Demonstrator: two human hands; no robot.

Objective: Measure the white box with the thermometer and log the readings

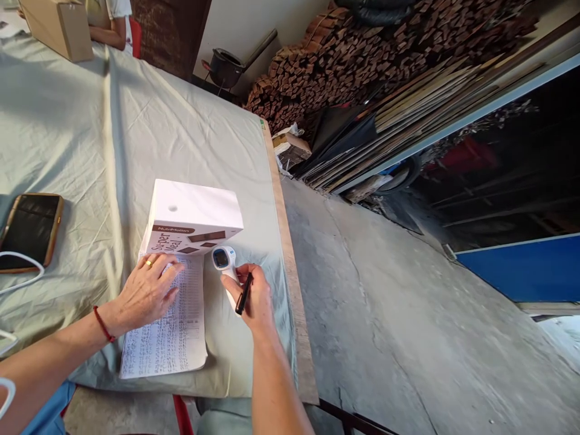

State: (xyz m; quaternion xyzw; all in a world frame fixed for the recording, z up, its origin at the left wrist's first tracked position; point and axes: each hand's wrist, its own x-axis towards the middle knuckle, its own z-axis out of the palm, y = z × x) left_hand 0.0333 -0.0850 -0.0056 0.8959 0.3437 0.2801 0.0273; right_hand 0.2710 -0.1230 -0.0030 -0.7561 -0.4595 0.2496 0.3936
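My right hand [259,297] is closed around the handle of a white infrared thermometer [230,261], whose small dark screen faces up toward me. A black pen [244,293] is held in the same hand, slanting across the thermometer's handle. My left hand [147,290], with a ring and a red cord at the wrist, lies with its fingers stretched over a handwritten notebook page [181,344]. Its fingertips are close to the lower edge of a white box [194,208] with brown print, which stands at the top of the notebook. The thermometer's head is just right of that box.
A phone [32,226] and a white cable [20,257] lie at the left on the cloth-covered table [190,133]. Across the table, a person [109,27] sits behind a cardboard box [58,27]. Right of the table's wooden edge is concrete floor [353,290], with stacked firewood [344,54] beyond.
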